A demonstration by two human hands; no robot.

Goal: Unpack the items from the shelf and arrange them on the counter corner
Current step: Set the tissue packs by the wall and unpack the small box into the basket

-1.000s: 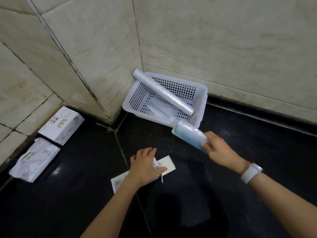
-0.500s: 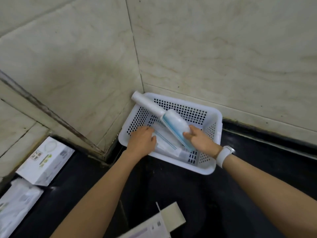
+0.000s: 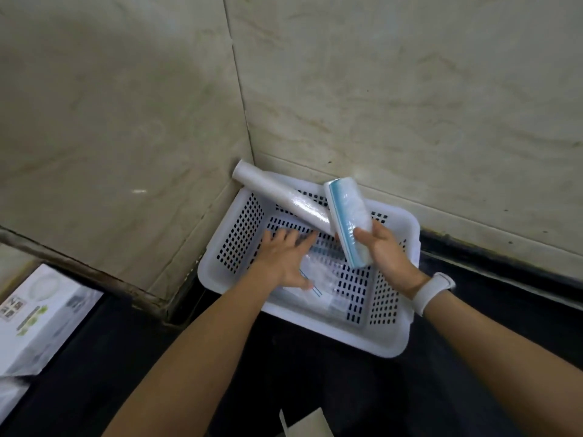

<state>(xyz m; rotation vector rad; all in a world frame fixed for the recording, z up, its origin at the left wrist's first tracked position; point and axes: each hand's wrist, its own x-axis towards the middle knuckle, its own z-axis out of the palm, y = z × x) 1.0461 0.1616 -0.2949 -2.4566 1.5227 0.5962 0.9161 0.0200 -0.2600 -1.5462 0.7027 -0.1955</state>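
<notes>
Roll held high, long tube at risk

My right hand (image 3: 383, 250) grips the blue-and-white roll (image 3: 348, 217) over the basket (image 3: 372, 337); my left hand (image 3: 284, 258), fingers spread, presses the clear packet (image 3: 328, 280). I could nudge the long white tube (image 3: 285, 200) off the rim.

White perforated basket (image 3: 239, 234) jammed into tiled wall corner, frame center. Long white roll (image 3: 280, 200) slanting across its top, blocking upper-left entry. Left hand (image 3: 284, 260) flat on clear packet (image 3: 328, 279) inside. Right hand (image 3: 385, 250) and blue-white roll (image 3: 348, 216) crowding right side. Black counter (image 3: 315, 380) bare below basket.
</notes>
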